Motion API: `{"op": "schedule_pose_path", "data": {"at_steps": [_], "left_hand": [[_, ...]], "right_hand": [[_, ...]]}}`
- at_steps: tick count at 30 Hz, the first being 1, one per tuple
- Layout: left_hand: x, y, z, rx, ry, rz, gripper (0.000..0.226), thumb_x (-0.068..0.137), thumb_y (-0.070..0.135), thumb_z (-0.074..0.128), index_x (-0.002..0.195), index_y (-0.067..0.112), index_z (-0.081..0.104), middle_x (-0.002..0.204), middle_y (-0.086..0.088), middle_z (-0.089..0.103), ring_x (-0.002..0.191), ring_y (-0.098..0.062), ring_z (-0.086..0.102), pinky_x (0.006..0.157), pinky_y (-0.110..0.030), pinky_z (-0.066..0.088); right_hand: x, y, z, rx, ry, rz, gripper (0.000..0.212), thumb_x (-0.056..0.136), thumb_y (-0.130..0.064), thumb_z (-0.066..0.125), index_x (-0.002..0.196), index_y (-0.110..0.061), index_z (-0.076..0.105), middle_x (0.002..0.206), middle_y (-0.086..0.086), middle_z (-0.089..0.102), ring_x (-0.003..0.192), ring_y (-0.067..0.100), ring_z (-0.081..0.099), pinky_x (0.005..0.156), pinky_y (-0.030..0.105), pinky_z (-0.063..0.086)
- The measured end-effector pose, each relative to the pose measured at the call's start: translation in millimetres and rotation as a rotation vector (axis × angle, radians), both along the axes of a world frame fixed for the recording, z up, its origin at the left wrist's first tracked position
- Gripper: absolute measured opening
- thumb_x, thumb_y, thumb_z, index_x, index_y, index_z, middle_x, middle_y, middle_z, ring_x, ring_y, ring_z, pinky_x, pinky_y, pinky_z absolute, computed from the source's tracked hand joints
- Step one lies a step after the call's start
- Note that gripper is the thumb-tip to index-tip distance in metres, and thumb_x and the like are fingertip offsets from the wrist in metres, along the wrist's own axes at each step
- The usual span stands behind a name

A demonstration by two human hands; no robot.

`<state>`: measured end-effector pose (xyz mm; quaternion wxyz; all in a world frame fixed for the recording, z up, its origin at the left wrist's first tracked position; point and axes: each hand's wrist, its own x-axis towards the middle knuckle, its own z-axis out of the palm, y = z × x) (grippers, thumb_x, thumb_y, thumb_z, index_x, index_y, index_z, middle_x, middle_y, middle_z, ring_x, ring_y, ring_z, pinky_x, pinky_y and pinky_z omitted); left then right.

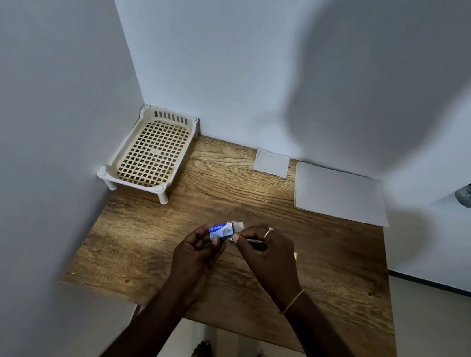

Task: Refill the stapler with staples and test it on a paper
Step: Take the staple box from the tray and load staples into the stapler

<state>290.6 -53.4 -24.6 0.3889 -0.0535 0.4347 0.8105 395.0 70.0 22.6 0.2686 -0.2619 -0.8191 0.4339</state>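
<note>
Past the near edge of the counter point(319, 281), bare wood lies open on both sides of the hands. The left hand point(198, 251) curls its fingers point(214, 241) around a blue staple box point(222, 230) above mid-counter. The right hand point(266, 252) pinches the box's open end (its flap is up). Farther back sit a paper stack point(339, 194), a small sheet point(272, 162) and, cornered against both walls, a white rack point(150, 151).

Both forearms rose from the bottom edge and met at the frame's lower centre. The left hand point(197, 248) curled around a small blue staple box point(222, 230) — thumb laid across its face. The right hand point(266, 252), fingers bent, pinched the box's open end — its wrist angled down to the lower right.
</note>
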Motion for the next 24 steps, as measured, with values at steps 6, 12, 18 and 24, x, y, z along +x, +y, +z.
{"op": "schedule_pose_path", "data": {"at_steps": [6,12,18,24], "left_hand": [[9,-27,-21,-0.07,0.013,0.057,0.044,0.076,0.002,0.071,0.12,0.0,0.062,0.11,-0.017,0.074,0.096,-0.021,0.073,0.082,-0.027,0.06],[19,-48,-37,-0.141,-0.02,0.122,0.045,0.079,-0.001,0.07,0.123,-0.003,0.06,0.113,-0.019,0.073,0.096,-0.02,0.074,0.079,-0.025,0.06],[22,-60,-46,-0.178,-0.033,0.155,0.049,0.076,0.001,0.074,0.123,-0.002,0.06,0.118,-0.023,0.07,0.106,-0.032,0.067,0.097,-0.039,0.053],[29,-72,-56,-0.327,0.013,0.144,0.051,0.071,0.011,0.085,0.118,0.002,0.066,0.115,-0.017,0.073,0.111,-0.035,0.068,0.099,-0.047,0.052]], "right_hand": [[-3,-16,-19,-0.152,0.01,0.069,0.004,0.084,-0.021,0.079,0.087,-0.018,0.078,0.087,-0.007,0.075,0.085,0.008,0.072,0.077,0.036,0.059],[-4,-33,-42,-0.106,-0.032,0.138,0.007,0.082,-0.017,0.08,0.088,-0.016,0.078,0.096,-0.009,0.076,0.089,0.005,0.072,0.078,0.04,0.06],[-10,-44,-51,0.034,-0.09,0.213,0.022,0.08,-0.023,0.079,0.099,-0.032,0.072,0.103,-0.03,0.068,0.093,-0.02,0.061,0.082,0.003,0.043],[-15,-45,-71,-0.118,-0.155,0.247,0.012,0.082,-0.026,0.079,0.094,-0.029,0.078,0.099,-0.031,0.07,0.098,-0.007,0.068,0.086,0.019,0.055]]}}
